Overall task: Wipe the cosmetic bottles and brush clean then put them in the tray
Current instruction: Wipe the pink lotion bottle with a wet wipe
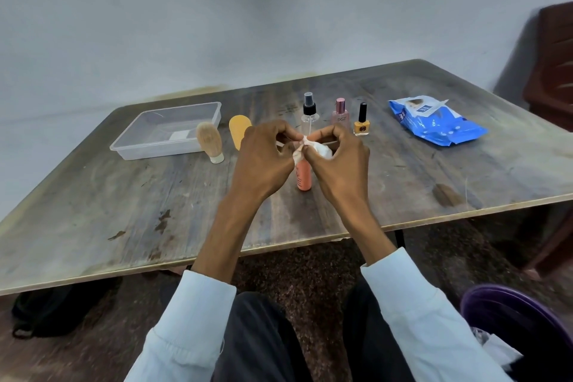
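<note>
Your left hand (pixel 263 158) and right hand (pixel 336 153) both pinched a crumpled white wipe (pixel 313 149) over the peach plastic bottle (pixel 303 175), mid-table, right of the clear plastic tray (pixel 130 146).

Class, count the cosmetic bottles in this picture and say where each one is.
4: orange bottle held in both hands, being wiped; clear spray bottle, pink bottle and yellow nail polish bottle standing in a row behind the hands. None in the tray.
</note>
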